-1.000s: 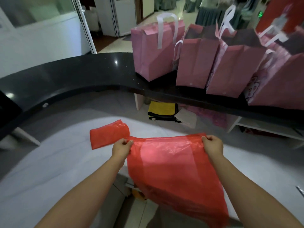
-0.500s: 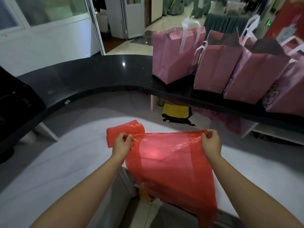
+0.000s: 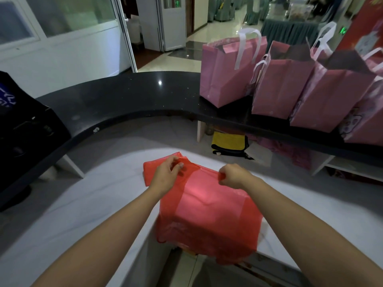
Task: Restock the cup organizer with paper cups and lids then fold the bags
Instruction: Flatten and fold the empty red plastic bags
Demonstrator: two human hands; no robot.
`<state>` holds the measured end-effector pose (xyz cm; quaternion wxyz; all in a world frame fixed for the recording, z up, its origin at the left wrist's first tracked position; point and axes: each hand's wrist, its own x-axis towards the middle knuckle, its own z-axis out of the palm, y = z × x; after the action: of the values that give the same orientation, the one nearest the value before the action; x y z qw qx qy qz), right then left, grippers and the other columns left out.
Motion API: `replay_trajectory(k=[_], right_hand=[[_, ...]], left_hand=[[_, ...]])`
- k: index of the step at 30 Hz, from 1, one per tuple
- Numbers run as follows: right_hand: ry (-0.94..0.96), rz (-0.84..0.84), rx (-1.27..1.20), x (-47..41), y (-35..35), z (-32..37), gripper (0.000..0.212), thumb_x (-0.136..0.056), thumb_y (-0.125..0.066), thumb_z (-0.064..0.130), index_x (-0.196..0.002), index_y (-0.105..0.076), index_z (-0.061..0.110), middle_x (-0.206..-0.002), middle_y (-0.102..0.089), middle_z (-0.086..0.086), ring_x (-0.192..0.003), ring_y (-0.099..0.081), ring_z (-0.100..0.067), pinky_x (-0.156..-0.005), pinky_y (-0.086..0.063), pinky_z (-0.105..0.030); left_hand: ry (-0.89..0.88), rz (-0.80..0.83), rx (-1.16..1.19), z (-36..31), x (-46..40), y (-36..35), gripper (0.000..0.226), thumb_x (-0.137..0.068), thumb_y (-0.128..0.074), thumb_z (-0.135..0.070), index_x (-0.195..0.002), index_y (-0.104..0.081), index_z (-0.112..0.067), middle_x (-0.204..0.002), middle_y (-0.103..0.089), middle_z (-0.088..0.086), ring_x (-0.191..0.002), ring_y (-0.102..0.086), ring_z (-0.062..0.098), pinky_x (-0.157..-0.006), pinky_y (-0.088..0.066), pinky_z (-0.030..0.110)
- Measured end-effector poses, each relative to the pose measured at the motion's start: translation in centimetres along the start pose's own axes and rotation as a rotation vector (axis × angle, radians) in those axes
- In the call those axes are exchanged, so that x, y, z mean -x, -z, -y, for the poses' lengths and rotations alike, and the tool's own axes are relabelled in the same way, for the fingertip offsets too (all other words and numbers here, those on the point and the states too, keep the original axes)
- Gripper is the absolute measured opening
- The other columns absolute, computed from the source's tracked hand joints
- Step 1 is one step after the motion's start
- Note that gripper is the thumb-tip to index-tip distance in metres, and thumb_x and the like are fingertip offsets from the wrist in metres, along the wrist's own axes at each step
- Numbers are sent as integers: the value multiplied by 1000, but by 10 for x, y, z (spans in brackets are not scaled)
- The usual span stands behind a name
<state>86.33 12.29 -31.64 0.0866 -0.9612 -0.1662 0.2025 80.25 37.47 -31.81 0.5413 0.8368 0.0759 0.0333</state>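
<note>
White counter (image 3: 87, 204) near, pink gift bags (image 3: 279, 79) far | bag-folding step — left hand (image 3: 165, 175), right hand (image 3: 233, 176) pinch red plastic bag (image 3: 207, 216) top edge | next: lay flat, fold over

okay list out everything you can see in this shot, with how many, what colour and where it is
Plastic bag: one, red, draped over the near edge of the white counter, top edge held up.
Folded bag: one, red, flat on the white counter, partly under the left hand.
White counter: one, pale marbled, nearest the camera.
Black counter: one, curved, raised behind the white one.
Gift bags: at least four, pink with white handles, standing on the black counter at right.
Yellow bag: one, yellow and black, on the floor under the black counter.
Left hand: pinches the plastic bag's top edge.
Right hand: grips the top edge.
</note>
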Motion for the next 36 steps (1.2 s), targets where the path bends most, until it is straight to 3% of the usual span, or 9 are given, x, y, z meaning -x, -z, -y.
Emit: replay_trajectory(k=[6, 12, 18, 21, 24, 26, 31, 34, 36], right_hand=[[17, -95, -138, 7, 6, -6, 9, -93, -65, 26, -85, -65, 21, -89, -67, 1, -84, -64, -22, -78, -55, -40], [27, -53, -49, 13, 19, -3, 12, -91, -67, 30, -95, -64, 18, -90, -68, 0, -74, -67, -17, -74, -57, -40], [-50, -233, -125, 12, 17, -2, 26, -96, -51, 18, -72, -46, 25, -76, -57, 1, -76, -60, -25, -56, -40, -32], [-110, -151, -193, 16, 13, -11, 10, -95, -57, 27, -101, -60, 20, -104, -67, -6, -89, -65, -25, -73, -54, -37], [-238, 52, -156, 36, 13, -38, 58, -90, -68, 42, -139, -48, 18, -135, -56, -9, -114, -59, -27, -85, -49, -35], [-312, 208, -76, 58, 15, -61, 67, -88, -71, 44, -142, -44, 17, -141, -53, -7, -116, -58, -25, -84, -49, -33], [-426, 426, -52, 102, 10, -105, 41, -89, -71, 37, -124, -62, 16, -117, -66, -1, -100, -67, -19, -68, -55, -28], [-482, 386, -168, 115, -5, -126, 24, -88, -69, 27, -110, -70, 18, -99, -73, 2, -90, -73, -13, -74, -59, -30], [-509, 290, -269, 122, -12, -132, 16, -87, -65, 19, -100, -73, 14, -86, -75, -2, -78, -73, -14, -64, -55, -26]], left_hand=[[71, 93, -50, 18, 8, 17, 58, -81, -85, -33, -132, -61, -22, -118, -67, -10, -110, -63, 9, -94, -53, 27], [-35, 4, -99, 6, 16, 10, 27, -88, -78, -25, -113, -70, -23, -98, -71, -16, -93, -66, 1, -91, -56, 33], [-261, 38, -328, -8, 37, -12, 16, -95, -66, -39, -94, -62, -24, -84, -61, -11, -77, -57, 8, -67, -45, 25], [-262, 28, -349, -6, 45, -27, 13, -96, -64, -35, -97, -60, -23, -87, -59, -11, -80, -55, 12, -71, -46, 30], [-227, 22, -333, -6, 51, -42, 10, -97, -62, -34, -98, -57, -24, -88, -59, -11, -83, -57, 13, -74, -48, 32], [-205, 33, -322, -5, 53, -50, 10, -98, -60, -34, -95, -54, -27, -88, -60, -11, -84, -57, 13, -73, -46, 31], [-184, 7, -316, -5, 51, -63, 12, -98, -59, -32, -93, -54, -22, -85, -59, -8, -81, -57, 16, -70, -43, 33], [-169, 19, -303, -5, 49, -68, 13, -98, -59, -33, -96, -57, -20, -87, -62, -4, -80, -58, 17, -72, -50, 37], [-180, 3, -294, -8, 48, -72, 12, -98, -59, -32, -96, -56, -20, -86, -61, -5, -79, -58, 17, -70, -47, 36]])
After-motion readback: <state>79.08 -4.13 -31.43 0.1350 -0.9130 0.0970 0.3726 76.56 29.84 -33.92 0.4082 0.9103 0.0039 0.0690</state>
